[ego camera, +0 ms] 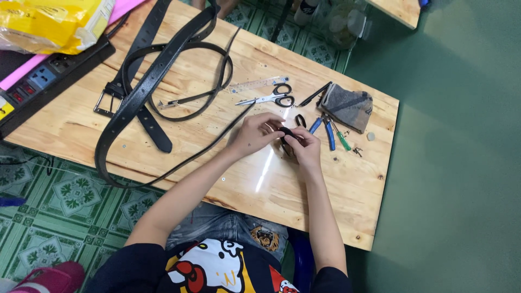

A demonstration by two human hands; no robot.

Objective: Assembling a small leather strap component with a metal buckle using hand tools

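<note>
The fingers of the left hand (254, 133) and of the right hand (305, 145) meet over the worktop (336, 190), pinching between them a small black piece (286, 133), which seems to be the end of a thin black strap (211, 144). Both sets of fingers are clenched on it, held just above the wood near the worktop's right half. The strap trails away from the left hand, down and to the left, towards the near edge.

Just beyond the hands lie black-handled scissors (274, 97) and a clear ruler (259, 84). To the right of the right hand, very near it, sit blue-handled pliers (325, 130) and a green-handled screwdriver (342, 140); past them rests a grey cloth pouch (347, 106), close to the far right edge. A few small dark bits are scattered by the screwdriver.

Open wood lies between the forearms and the near edge, and on to the right corner. The left half is crowded: wide black belts (146, 87) loop there, one with a metal buckle (106, 103). A black power strip (49, 81) runs along the left edge, with a yellow packet (54, 21) behind it. Beyond the right edge is plain green floor (461, 163); patterned green tiles show on the left.
</note>
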